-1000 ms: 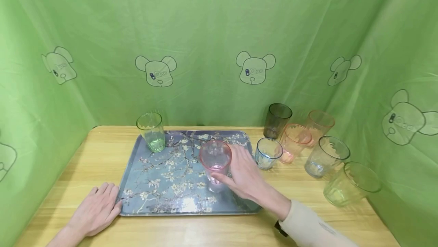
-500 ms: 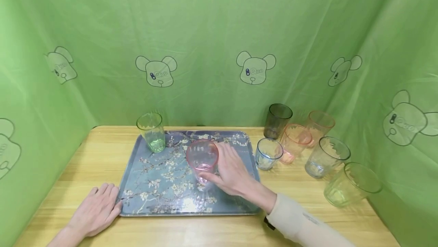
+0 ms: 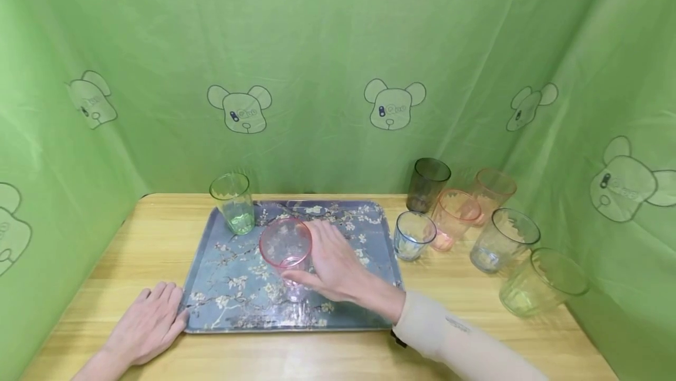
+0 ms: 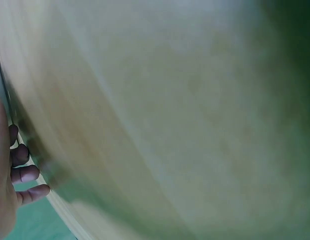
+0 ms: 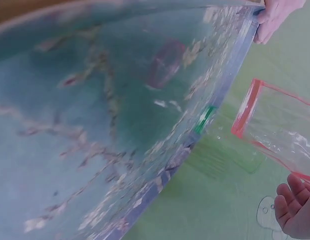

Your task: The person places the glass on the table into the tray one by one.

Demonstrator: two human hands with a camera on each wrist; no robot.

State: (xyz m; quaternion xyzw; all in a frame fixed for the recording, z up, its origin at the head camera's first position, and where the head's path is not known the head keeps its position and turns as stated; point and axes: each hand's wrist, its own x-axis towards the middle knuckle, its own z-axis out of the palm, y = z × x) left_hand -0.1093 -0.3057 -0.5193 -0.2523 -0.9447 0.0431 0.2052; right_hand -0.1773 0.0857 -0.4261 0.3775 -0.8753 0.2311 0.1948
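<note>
My right hand (image 3: 338,266) grips a clear pink glass (image 3: 287,252), upright with its rim up, over the middle of the flowered blue tray (image 3: 232,304). In the right wrist view the pink glass (image 5: 275,125) appears apart from the tray surface, and fingers of the right hand (image 5: 297,207) curl beside it. My left hand (image 3: 148,322) lies palm down on the table, its thumb touching the tray's front left corner. A green glass (image 3: 235,205) stands at the tray's back left corner. The left wrist view shows only part of the left hand (image 4: 5,175) beside blurred wood.
Right of the tray stand a small blue glass (image 3: 414,237), a dark glass (image 3: 429,187), an orange glass (image 3: 455,219), another orange glass (image 3: 495,190), a grey-blue glass (image 3: 502,243) and a yellow-green glass (image 3: 538,284). Green curtain (image 3: 317,152) encloses the wooden table (image 3: 285,357).
My right hand has carried the pink glass leftward over the tray, from right of its middle toward the green glass. The left hand and the other glasses have stayed put.
</note>
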